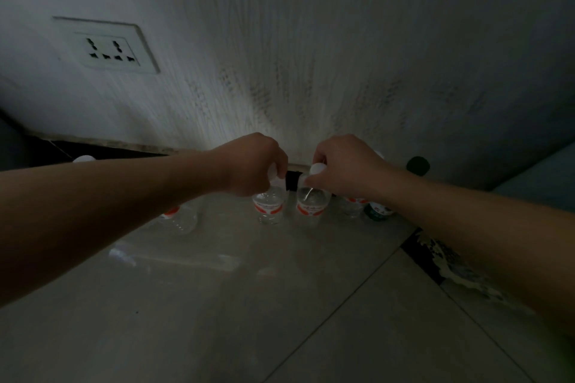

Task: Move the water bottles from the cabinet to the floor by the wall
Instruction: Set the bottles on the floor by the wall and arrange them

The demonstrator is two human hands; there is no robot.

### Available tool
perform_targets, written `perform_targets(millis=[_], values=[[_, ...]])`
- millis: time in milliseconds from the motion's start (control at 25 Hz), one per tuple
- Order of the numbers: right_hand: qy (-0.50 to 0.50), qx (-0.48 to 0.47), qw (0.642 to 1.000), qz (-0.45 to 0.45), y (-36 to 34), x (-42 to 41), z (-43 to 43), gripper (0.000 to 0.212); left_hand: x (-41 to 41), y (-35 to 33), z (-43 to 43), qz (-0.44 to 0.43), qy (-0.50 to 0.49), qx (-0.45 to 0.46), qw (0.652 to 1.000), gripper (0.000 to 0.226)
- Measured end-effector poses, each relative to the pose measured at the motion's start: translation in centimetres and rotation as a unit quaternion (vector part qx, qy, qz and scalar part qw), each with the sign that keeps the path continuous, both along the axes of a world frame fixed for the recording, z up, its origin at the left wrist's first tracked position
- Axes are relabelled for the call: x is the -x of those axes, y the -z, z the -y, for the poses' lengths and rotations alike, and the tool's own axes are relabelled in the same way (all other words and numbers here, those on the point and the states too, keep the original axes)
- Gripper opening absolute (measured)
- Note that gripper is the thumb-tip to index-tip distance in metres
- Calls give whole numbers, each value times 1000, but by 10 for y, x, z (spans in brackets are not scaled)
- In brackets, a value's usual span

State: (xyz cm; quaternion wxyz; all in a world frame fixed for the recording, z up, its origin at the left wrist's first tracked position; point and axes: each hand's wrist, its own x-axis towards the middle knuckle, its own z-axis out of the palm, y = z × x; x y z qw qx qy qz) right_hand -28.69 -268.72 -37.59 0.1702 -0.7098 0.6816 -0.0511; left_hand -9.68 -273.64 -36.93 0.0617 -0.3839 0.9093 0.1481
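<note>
Two water bottles are held upright on the pale floor tiles (280,305), close to the foot of the wall (311,56). The left bottle (269,207) is gripped at its top by the left hand (252,165), whose fingers are curled down over the cap. The right bottle (312,204) is pinched just under its white cap (318,168) by the curled fingers of the right hand (345,165). The two are set just beside each other without touching (both carry red labels). Along the same row, a half-hidden bottle (182,221) is seen behind the left forearm, and a clear bottle (351,208) and a green-labelled bottle (378,211) are partly covered by the right wrist. A wall socket (107,47) is mounted at the upper left.
</note>
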Motion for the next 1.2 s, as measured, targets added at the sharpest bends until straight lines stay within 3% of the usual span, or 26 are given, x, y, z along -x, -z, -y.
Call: perform_targets(millis=[440,640,840,1200], values=[[-32,23,999,-5,5,7,-3,33,4,8,-1,18,-26,24,999,49],[-91,-11,996,-13,-1,13,-1,54,11,12,-1,20,-137,44,989,49],[-122,-38,991,-29,-1,12,0,36,15,14,-2,6,-161,46,986,42],[-110,-27,994,1,7,13,4,27,11,8,4,-9,-134,56,989,30]])
